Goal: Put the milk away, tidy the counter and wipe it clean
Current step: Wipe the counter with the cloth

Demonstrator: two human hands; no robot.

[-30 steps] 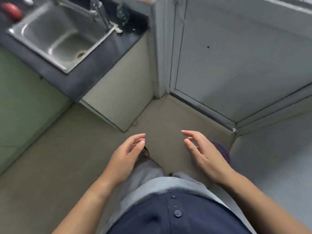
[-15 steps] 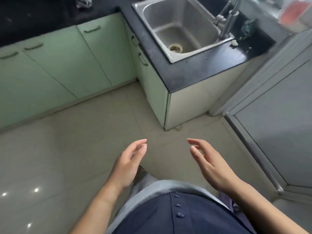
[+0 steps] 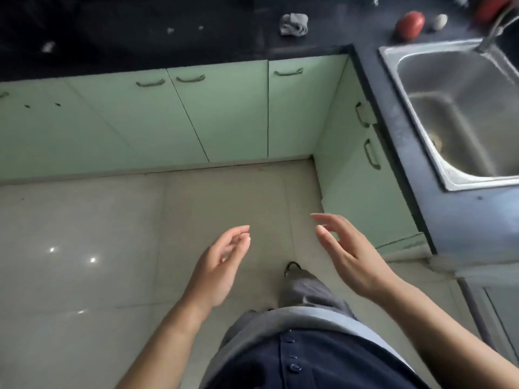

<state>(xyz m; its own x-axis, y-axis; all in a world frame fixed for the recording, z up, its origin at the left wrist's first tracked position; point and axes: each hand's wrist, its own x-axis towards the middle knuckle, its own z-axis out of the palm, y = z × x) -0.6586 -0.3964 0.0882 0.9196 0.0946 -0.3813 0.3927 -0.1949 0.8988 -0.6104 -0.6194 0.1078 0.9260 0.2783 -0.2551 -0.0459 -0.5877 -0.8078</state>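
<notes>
A dark counter runs along the top of the view above green cabinets. On it lies a crumpled grey cloth, with small white scraps further left. No milk is in view. My left hand and my right hand hang over the floor in front of my body, both empty with fingers loosely apart, well short of the counter.
A steel sink with a tap sits in the counter's right arm. A red object and a small white one lie behind the sink. Green cabinet doors meet in a corner. The tiled floor is glossy.
The view has swung left: the white door has left the frame and the long dark counter with the cloth has come in. Both hands stay empty in front of me.
</notes>
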